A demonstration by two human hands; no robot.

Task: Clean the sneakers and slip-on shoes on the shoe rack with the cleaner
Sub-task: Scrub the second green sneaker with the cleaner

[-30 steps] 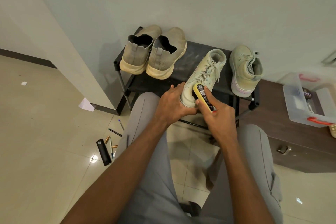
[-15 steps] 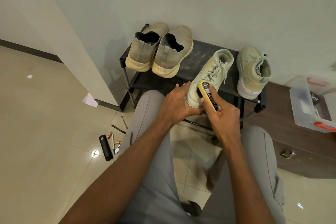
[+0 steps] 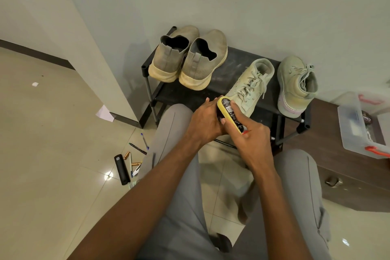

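A black shoe rack (image 3: 230, 59) stands against the wall. Two grey slip-on shoes (image 3: 190, 59) sit at its left, heels toward me. A pale green laced sneaker (image 3: 251, 84) lies tilted at the rack's front, and its pair (image 3: 295, 84) stands at the right. My left hand (image 3: 203, 122) grips the toe of the tilted sneaker. My right hand (image 3: 251, 139) holds the yellow and black cleaner (image 3: 229, 113) against that toe, so the toe itself is hidden.
A black remote, pens and batteries (image 3: 130, 158) lie on the tiled floor at the left. A clear plastic box with red clips (image 3: 363, 129) sits on a dark wooden cabinet (image 3: 346, 171) at the right. My grey-trousered knees frame the rack.
The cleaner has slid left across the sneaker's toe, toward my left hand. The camera has shifted slightly, so the rack appears further right and lower.
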